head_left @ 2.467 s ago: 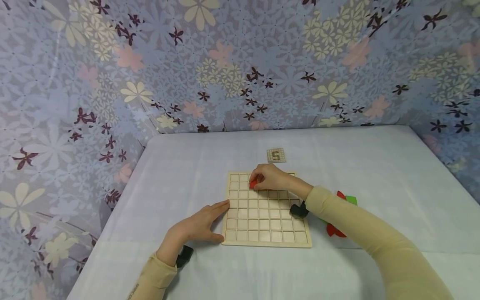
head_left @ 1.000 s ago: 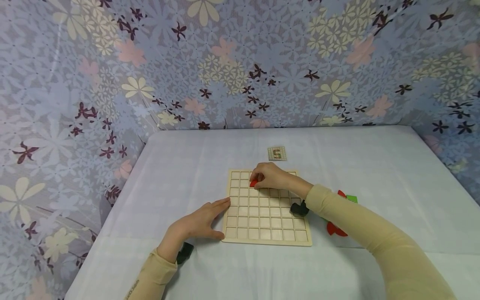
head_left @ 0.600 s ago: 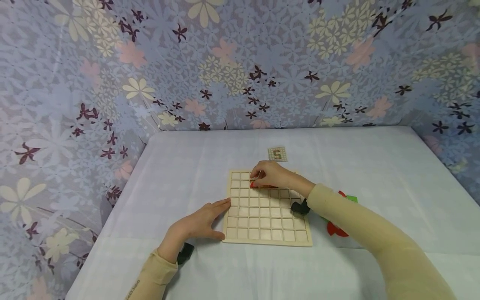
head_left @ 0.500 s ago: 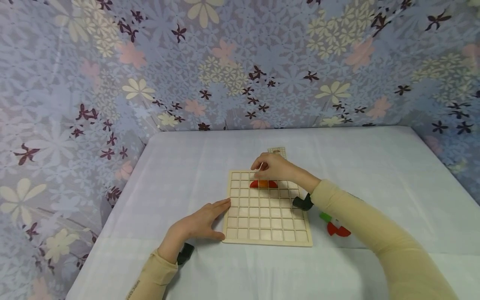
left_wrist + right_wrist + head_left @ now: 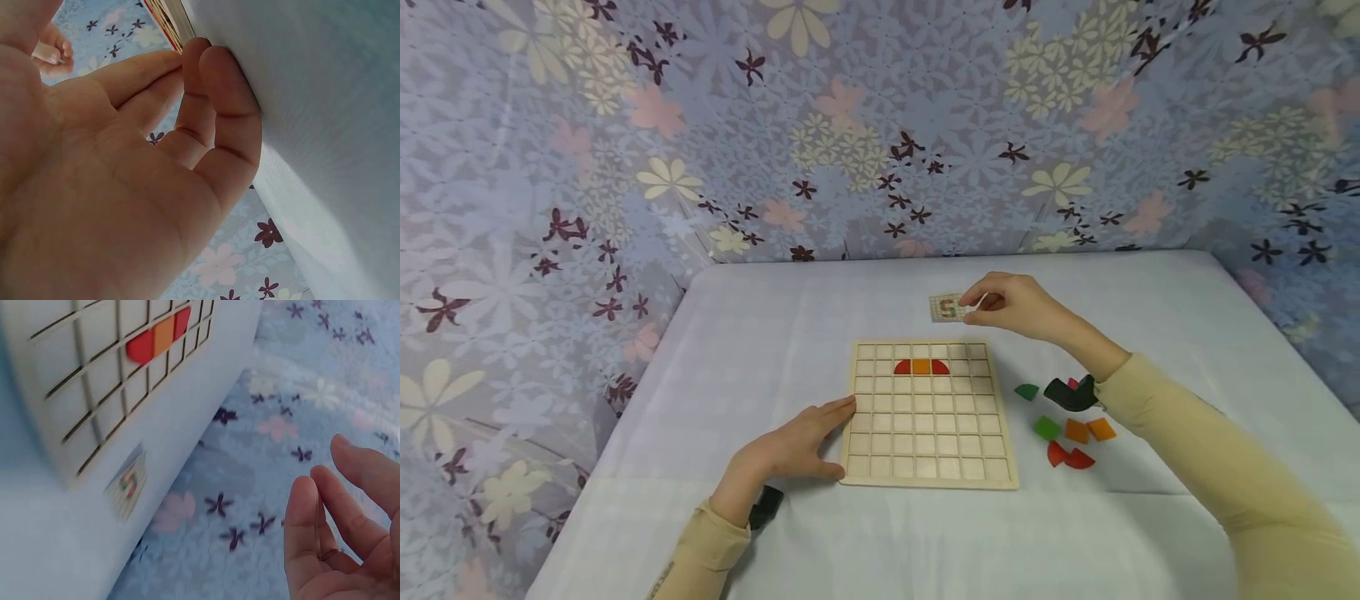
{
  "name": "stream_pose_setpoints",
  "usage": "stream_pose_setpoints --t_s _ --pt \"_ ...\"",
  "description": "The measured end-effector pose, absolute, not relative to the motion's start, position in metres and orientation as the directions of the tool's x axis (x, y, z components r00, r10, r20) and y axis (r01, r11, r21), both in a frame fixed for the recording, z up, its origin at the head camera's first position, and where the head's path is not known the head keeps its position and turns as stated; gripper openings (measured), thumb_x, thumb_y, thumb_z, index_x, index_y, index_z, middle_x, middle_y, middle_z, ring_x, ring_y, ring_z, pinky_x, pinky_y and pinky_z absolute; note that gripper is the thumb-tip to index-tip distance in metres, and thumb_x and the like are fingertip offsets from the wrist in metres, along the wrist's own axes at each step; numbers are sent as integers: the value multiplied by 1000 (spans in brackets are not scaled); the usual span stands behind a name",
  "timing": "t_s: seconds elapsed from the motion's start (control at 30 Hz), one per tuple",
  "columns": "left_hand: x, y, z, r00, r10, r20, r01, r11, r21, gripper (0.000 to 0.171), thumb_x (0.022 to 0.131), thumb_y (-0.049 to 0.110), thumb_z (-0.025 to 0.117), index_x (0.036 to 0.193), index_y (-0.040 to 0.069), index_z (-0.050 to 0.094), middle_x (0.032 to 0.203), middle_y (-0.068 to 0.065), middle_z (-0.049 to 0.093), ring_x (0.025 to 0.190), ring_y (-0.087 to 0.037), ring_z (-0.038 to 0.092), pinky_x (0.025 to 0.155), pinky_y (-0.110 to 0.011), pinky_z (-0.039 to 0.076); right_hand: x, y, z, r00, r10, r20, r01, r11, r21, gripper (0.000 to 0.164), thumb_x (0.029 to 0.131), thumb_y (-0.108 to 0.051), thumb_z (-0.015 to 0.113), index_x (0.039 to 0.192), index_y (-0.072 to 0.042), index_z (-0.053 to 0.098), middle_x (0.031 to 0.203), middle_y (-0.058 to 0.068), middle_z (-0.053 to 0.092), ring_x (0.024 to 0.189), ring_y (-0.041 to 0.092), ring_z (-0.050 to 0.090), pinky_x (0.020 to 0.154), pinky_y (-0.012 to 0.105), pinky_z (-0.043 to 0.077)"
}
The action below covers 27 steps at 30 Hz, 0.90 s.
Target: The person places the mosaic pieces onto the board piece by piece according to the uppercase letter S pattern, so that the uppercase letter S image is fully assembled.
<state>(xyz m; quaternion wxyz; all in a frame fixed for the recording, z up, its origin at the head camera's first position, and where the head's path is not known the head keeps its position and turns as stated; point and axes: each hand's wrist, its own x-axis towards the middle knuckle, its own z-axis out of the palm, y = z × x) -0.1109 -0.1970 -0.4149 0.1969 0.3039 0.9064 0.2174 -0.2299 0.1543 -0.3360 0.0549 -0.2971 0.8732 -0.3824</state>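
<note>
A wooden grid board [image 5: 925,425] lies on the white cloth. In its second row from the back sit an orange square tile [image 5: 921,367] and, on either side, a red quarter-round tile [image 5: 902,367] and another red quarter-round tile [image 5: 940,367]. My left hand [image 5: 793,446] touches the board's left edge with fingertips and thumb. Behind the board's back right corner, my right hand [image 5: 1011,307] hovers with loosely bent fingers and overlaps a small pattern card [image 5: 945,308]. Nothing sits between the right thumb and fingers [image 5: 302,506] in the right wrist view.
Right of the board lie loose tiles: a dark green quarter-round [image 5: 1027,391], a green square [image 5: 1047,428], orange squares [image 5: 1077,431] and red quarter-rounds [image 5: 1079,459]. The right wrist's black camera [image 5: 1070,395] partly covers a reddish tile. A flowered curtain [image 5: 880,125] hangs behind the table.
My right hand has let go of the left red tile, lifted off the board and moved back and to the right. The tile row and loose tiles are now uncovered. The left hand stayed put.
</note>
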Motion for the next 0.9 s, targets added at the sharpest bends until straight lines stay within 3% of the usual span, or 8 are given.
stream_pose_setpoints --t_s 0.43,0.9 --pt "-111 -194 -413 -720 658 -219 478 700 531 87 80 23 76 146 -5 26 153 -14 23 137 -31 25 108 -48 23 -199 225 -334 -922 -384 54 -324 687 -651 31 86 -29 70 110 -9 68 106 10 61 88 20 61 73 34 51" --pt "-109 -195 -414 -729 656 -196 485 697 529 87 78 22 77 145 -5 28 152 -15 25 137 -32 26 107 -49 24 -169 272 -344 -955 -295 35 -253 743 -620 37 86 -34 70 112 -7 67 107 10 63 89 22 63 69 27 51"
